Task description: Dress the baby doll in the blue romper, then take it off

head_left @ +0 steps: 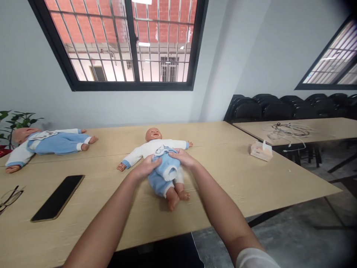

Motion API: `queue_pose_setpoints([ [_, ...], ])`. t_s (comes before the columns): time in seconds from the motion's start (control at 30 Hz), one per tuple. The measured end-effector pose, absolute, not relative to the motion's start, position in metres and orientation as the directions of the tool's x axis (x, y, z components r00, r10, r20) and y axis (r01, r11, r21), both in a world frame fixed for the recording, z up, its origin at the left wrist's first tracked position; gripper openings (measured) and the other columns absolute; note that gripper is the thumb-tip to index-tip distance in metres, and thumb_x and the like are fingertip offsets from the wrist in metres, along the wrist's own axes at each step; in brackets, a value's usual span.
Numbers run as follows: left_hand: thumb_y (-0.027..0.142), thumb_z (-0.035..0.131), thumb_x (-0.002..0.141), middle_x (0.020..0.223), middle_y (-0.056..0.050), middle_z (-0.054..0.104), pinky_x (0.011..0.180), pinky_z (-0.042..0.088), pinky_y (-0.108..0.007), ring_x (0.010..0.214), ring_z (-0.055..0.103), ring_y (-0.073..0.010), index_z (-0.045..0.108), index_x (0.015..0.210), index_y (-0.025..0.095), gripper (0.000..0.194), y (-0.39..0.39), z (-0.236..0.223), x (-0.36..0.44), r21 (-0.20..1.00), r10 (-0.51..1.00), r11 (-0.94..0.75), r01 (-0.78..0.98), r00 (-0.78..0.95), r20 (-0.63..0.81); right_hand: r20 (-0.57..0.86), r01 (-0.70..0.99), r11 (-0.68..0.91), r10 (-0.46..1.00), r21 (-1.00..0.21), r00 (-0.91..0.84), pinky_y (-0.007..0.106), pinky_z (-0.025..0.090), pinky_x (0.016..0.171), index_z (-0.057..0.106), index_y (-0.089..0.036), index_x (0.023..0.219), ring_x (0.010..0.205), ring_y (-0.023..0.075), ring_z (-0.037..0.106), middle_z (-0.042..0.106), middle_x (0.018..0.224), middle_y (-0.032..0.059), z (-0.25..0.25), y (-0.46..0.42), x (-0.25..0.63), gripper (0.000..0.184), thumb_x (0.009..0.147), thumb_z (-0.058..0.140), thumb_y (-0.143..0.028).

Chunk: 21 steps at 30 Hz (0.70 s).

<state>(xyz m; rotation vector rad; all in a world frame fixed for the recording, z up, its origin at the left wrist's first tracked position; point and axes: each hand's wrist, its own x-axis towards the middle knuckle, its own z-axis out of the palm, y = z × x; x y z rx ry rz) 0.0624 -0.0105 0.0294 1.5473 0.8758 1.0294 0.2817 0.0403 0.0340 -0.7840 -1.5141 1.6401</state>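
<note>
A baby doll [155, 147] lies on its back in the middle of the wooden table [223, 175], in a white top and light blue trousers [164, 175]. My left hand [146, 166] grips the trousers' waistband on the doll's left side. My right hand [182, 158] grips the waistband on the other side. Both hands have their fingers curled into the cloth at the doll's waist. The doll's bare feet [177, 198] point toward me.
A second doll [47, 143] in the same clothes lies at the far left. A black phone [58, 198] and a pair of glasses [9, 199] rest on the left. A tissue box [261, 150] stands at the right, cables [290, 131] on the adjoining table, black chairs [279, 108] behind.
</note>
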Motion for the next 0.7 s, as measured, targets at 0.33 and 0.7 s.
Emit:
queue_pose_setpoints([
  [0.33, 0.034, 0.062, 0.085, 0.139, -0.012, 0.065, 0.115, 0.042, -0.046, 0.129, 0.058, -0.0329, 0.058, 0.137, 0.015, 0.056, -0.016, 0.043, 0.079, 0.903, 0.909, -0.366, 0.226, 0.293, 0.295, 0.236, 0.140, 0.307, 0.895, -0.941, -0.380, 0.027, 0.047, 0.070, 0.067, -0.018, 0.090, 0.074, 0.0149, 0.057, 0.066, 0.083, 0.0005, 0.049, 0.048, 0.301, 0.047, 0.083, 0.069, -0.065],
  [0.7, 0.038, 0.070, 0.081, 0.126, -0.012, 0.071, 0.115, 0.041, -0.044, 0.127, 0.059, -0.0280, 0.059, 0.135, 0.015, 0.059, -0.004, 0.027, 0.081, 0.937, 0.930, -0.346, 0.038, 0.143, 0.338, -0.318, 0.610, 0.155, 0.739, -0.777, -0.593, 0.026, 0.043, 0.044, 0.070, -0.017, 0.078, 0.047, 0.0146, 0.054, 0.066, 0.061, 0.0033, 0.023, 0.032, 0.325, 0.037, 0.074, 0.080, -0.052],
])
